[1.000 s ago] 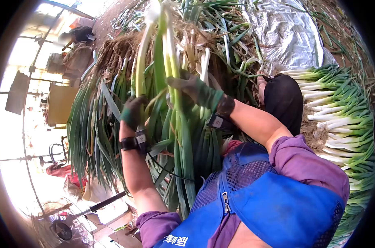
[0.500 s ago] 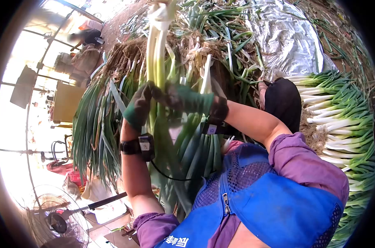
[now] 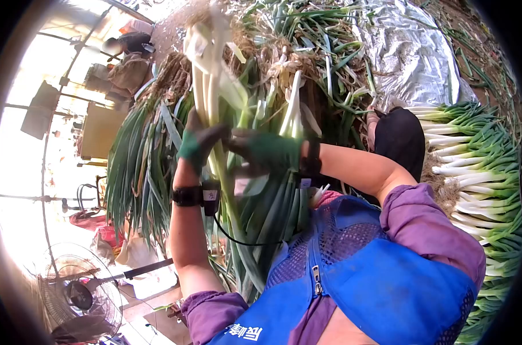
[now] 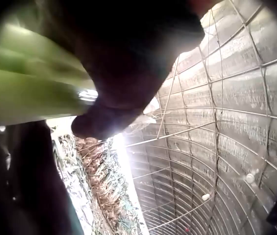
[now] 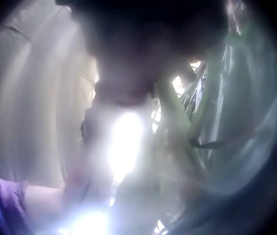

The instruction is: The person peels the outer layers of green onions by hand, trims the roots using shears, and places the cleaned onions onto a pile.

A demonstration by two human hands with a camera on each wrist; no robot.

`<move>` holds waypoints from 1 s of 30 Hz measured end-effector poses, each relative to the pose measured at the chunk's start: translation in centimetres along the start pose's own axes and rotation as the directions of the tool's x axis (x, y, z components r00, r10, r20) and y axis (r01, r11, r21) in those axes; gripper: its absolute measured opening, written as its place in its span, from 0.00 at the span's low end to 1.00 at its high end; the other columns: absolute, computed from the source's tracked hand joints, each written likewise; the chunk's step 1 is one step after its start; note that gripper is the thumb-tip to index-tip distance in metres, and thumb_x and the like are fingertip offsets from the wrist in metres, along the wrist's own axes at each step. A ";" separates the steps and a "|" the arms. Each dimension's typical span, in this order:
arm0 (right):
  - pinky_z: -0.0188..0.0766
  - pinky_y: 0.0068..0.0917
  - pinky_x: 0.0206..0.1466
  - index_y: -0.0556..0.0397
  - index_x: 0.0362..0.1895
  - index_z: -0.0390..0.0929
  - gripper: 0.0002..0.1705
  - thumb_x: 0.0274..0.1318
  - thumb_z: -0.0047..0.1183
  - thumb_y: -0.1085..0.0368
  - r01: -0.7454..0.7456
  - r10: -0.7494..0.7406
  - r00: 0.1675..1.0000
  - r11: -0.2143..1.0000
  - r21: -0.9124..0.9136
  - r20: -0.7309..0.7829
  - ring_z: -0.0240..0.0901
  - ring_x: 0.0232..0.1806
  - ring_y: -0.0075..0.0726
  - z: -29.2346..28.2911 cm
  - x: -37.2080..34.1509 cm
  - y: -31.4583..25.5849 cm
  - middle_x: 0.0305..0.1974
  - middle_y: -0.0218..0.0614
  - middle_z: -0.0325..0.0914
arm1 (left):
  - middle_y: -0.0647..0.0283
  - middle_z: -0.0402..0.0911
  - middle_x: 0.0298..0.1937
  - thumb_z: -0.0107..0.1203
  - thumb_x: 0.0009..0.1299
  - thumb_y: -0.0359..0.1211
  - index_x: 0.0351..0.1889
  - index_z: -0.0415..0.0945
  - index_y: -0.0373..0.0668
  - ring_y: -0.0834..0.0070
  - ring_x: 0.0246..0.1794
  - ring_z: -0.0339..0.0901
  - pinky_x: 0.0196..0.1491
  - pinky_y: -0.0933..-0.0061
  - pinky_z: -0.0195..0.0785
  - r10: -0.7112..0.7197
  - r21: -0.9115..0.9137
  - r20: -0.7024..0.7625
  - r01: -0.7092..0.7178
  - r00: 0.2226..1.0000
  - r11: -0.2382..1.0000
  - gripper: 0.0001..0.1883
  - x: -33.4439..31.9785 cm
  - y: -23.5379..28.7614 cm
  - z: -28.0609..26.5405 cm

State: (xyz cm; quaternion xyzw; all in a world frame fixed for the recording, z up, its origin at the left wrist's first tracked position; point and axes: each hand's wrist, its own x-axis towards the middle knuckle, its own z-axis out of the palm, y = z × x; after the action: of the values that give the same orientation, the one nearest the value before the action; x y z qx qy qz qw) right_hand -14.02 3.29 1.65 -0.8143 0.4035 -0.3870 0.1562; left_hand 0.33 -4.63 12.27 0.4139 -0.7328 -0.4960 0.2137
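1. Head view: the gloved left hand (image 3: 200, 141) is curled round a few held leeks (image 3: 202, 92), gripping them partway along. The gloved right hand (image 3: 265, 150) is blurred just beside it, fingers pointing at the stalks; I cannot tell whether it grips anything.
2. Head view: the held leeks stand with white ends toward the top, and their green leaves run down between the forearms toward a blue vest (image 3: 393, 264). A pale layer bends outward from the stalks.
3. Head view: a heap of untrimmed leeks (image 3: 135, 167) lies to the left, and a row of cleaned leeks (image 3: 473, 178) to the right, below a silver sheet (image 3: 410, 52). A fan (image 3: 80, 293) stands at lower left.
4. Left wrist view: a thick pale-green stalk (image 4: 30, 90) fills the left side, with a dark gloved finger across its end. A ribbed, curved roof (image 4: 221, 132) spreads behind.
5. Right wrist view: glare and blur hide the fingers; green leaves (image 5: 241, 112) show at right, a purple sleeve (image 5: 12, 203) at lower left.
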 end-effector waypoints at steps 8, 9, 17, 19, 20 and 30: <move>0.73 0.45 0.43 0.55 0.42 0.85 0.23 0.57 0.57 0.48 -0.481 0.506 0.861 0.781 -0.398 -0.048 0.79 0.39 0.45 -6.2 -2.2 11.3 0.35 0.47 0.83 | 0.60 0.79 0.36 0.59 0.53 0.33 0.63 0.66 0.34 0.69 0.36 0.78 0.42 0.70 0.74 0.090 -0.310 -0.004 -0.086 0.996 0.947 0.36 -3.3 -0.2 -3.1; 0.73 0.45 0.44 0.61 0.49 0.80 0.34 0.60 0.54 0.40 -0.360 0.359 0.912 0.932 0.030 -0.199 0.79 0.40 0.43 -7.9 -1.6 11.0 0.40 0.51 0.82 | 0.60 0.79 0.36 0.59 0.52 0.33 0.64 0.66 0.35 0.69 0.35 0.78 0.42 0.70 0.74 0.086 -0.328 0.019 -0.075 0.996 0.942 0.37 -3.4 -0.4 -3.5; 0.69 0.32 0.66 0.57 0.67 0.66 0.35 0.63 0.61 0.51 -0.051 0.154 0.988 0.441 0.896 -0.019 0.75 0.56 0.34 -13.5 4.0 2.7 0.56 0.38 0.78 | 0.59 0.78 0.37 0.61 0.47 0.34 0.59 0.70 0.33 0.66 0.34 0.77 0.42 0.66 0.72 0.115 -0.447 0.349 0.057 0.930 0.893 0.37 -3.4 1.4 1.0; 0.74 0.27 0.58 0.57 0.57 0.77 0.23 0.64 0.60 0.56 -0.122 0.103 0.990 0.297 0.947 0.095 0.78 0.48 0.27 -12.3 3.2 3.0 0.48 0.33 0.82 | 0.61 0.79 0.37 0.64 0.50 0.35 0.60 0.68 0.31 0.71 0.30 0.74 0.37 0.70 0.69 0.181 -0.468 0.406 0.033 0.896 0.883 0.37 -3.2 0.5 0.3; 0.74 0.25 0.53 0.55 0.53 0.80 0.18 0.65 0.59 0.59 -0.232 0.199 0.964 0.293 0.928 0.178 0.78 0.42 0.24 -12.0 2.8 3.5 0.42 0.28 0.83 | 0.61 0.79 0.37 0.65 0.50 0.37 0.59 0.69 0.30 0.72 0.30 0.74 0.36 0.72 0.69 0.185 -0.423 0.428 0.015 0.885 0.906 0.37 -3.1 0.3 0.2; 0.78 0.37 0.49 0.53 0.59 0.74 0.19 0.67 0.52 0.62 0.085 0.399 0.862 0.493 0.866 -0.312 0.79 0.42 0.38 -29.8 -2.3 13.9 0.43 0.39 0.81 | 0.69 0.79 0.39 0.63 0.57 0.28 0.61 0.72 0.38 0.80 0.35 0.76 0.41 0.77 0.73 -0.068 -0.188 0.277 0.124 0.959 0.974 0.30 -4.6 -5.2 3.6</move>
State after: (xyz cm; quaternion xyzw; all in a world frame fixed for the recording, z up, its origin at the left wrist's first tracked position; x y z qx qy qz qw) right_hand -44.86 -1.86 12.08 -0.4646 0.2583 -0.7047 0.4699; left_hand 2.43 0.25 6.52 0.3541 -0.6792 -0.6298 0.1291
